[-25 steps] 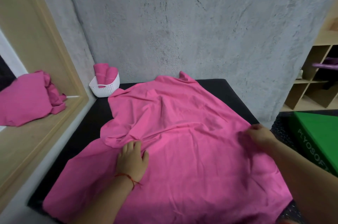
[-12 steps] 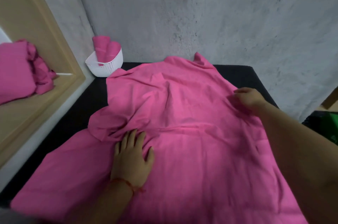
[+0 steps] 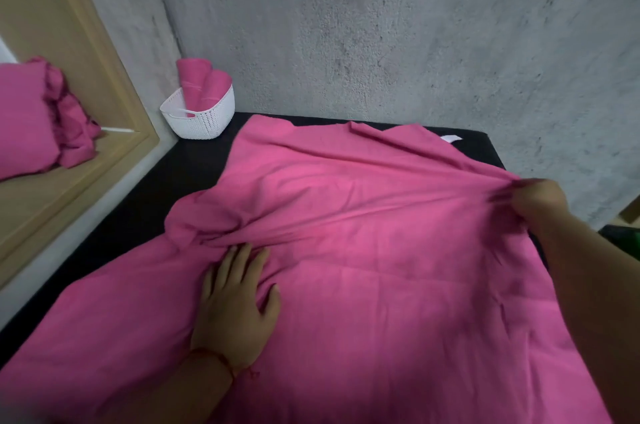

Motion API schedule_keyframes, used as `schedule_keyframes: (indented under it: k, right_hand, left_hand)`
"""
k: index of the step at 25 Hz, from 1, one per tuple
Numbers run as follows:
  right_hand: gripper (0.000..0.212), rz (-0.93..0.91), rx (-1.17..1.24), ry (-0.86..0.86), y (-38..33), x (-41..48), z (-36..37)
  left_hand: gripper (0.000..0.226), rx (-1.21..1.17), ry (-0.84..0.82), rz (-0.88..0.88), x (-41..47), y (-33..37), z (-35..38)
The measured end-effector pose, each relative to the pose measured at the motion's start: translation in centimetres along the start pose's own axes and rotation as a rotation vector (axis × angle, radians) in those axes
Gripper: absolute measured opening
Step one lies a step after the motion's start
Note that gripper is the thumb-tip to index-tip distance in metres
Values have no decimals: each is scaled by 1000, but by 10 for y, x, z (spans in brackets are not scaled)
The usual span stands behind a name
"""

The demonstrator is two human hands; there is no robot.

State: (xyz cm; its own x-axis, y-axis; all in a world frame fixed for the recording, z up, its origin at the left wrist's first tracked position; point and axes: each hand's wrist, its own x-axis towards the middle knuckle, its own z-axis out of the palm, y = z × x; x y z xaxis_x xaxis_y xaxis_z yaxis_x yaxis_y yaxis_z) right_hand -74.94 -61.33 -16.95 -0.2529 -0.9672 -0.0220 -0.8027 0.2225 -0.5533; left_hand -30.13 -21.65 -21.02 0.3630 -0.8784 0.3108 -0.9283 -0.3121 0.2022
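Pink cloth [image 3: 381, 233] covers most of a black desk [image 3: 145, 215] pushed into the corner of a grey concrete wall [image 3: 381, 25]. In that far left corner stands a white basket [image 3: 204, 118] holding two rolled pink towels [image 3: 197, 80], just clear of the cloth's far edge. To the left, a wooden frame [image 3: 104, 53] runs along the desk, with a heap of pink fabric [image 3: 31, 118] lying within it. A green object [image 3: 623, 236], mostly out of view, sits low at the right.

The left hand [image 3: 239, 306], a red thread [image 3: 221, 359] at its wrist, lies flat on the cloth with fingers spread, pressing it down just below a bunched ridge of folds. The right hand [image 3: 536, 202] grips the cloth's right edge in curled fingers at the desk's right side; taut creases fan from that grip across to the bunched folds by the left hand. The two hands are well apart, with smooth cloth between them.

A small white tag [image 3: 450, 138] shows at the cloth's far right corner, near the wall. Bare desk shows in a strip along the left, between cloth and frame, and at the far right corner. The wall closes off the far side; whether the cloth overhangs the near edge cannot be told.
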Motion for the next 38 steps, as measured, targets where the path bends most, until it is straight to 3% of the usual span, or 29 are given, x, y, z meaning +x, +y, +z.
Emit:
schedule_keyframes:
  k: [3, 8, 12, 17, 21, 23, 25, 27, 28, 29, 31, 34, 36, 38]
  right_hand:
    - [34, 55, -124, -28, 17, -4, -11]
    - [56, -35, -294, 28, -32, -85, 2]
    - [54, -309, -237, 21, -74, -188, 44]
    - [74, -272, -225, -10, -105, -293, 102]
    - [80, -271, -227, 53, -103, -293, 103]
    - [80, -282, -237, 85, -104, -291, 108]
    - [78, -292, -231, 97, -105, -290, 110]
    - [77, -299, -218, 117, -106, -290, 110]
    - [77, -302, -214, 129, -106, -290, 110]
    - [77, -306, -207, 132, -107, -291, 109]
    - [77, -314, -200, 134, -107, -292, 109]
    - [76, -325, -199, 136, -108, -295, 108]
    - [75, -333, -217, 142, -110, -296, 108]
    - [73, -338, -239, 137, -112, -295, 109]
  left_hand:
    - [63, 7, -29, 15, 0, -1, 0]
    - [63, 65, -59, 20, 2, 0, 1]
    - [63, 52, -108, 16, 2, 2, -5]
    - [62, 44, -172, 26, 3, -4, -10]
    - [36, -230, 20, 204, 49, -36, -51]
    - [29, -159, 121, 93, 91, -72, -72]
    - [52, -66, -72, -210, 124, -102, -81]
    - [62, -202, -396, -393, 137, -115, -78]
    - [53, -351, -456, -414, 144, -123, -74]
    - [47, -494, -412, -459, 150, -128, -77]
    - [60, -580, -378, -582, 166, -147, -85]
    - [50, -217, -686, -592, 183, -174, -98]
    - [31, -50, -690, -515, 204, -173, -100]
    - [31, -53, -563, -372, 229, -156, -87]
